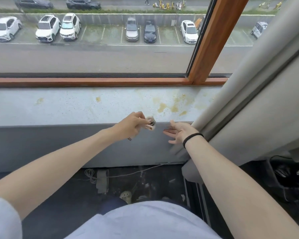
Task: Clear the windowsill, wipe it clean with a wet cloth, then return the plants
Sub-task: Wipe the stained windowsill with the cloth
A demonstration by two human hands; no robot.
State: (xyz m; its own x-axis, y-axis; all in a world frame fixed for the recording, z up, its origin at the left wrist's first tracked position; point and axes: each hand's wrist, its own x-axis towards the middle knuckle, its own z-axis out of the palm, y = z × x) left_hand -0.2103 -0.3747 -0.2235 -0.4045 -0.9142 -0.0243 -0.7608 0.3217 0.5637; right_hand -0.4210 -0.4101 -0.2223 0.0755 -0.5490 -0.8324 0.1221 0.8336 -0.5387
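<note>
The grey windowsill (pixel 76 106) runs across the middle of the view, bare of plants, with yellow-brown stains (pixel 173 104) towards its right end. My left hand (pixel 131 125) hovers over the sill's front edge, shut on a small bunched cloth (pixel 151 124), pale with a dark checked pattern. A bit of it pokes out below the fist. My right hand (pixel 179 132) is open, palm up, fingers spread, just right of the cloth and in front of the sill's edge. No plants are in view.
A wooden window frame (pixel 93 81) borders the sill's back, with an upright post (pixel 212 40). A grey curtain (pixel 248 80) hangs at the right, reaching the sill's right end. Cables and debris (pixel 102 178) lie on the dark floor below. A dark bin (pixel 286 176) stands at lower right.
</note>
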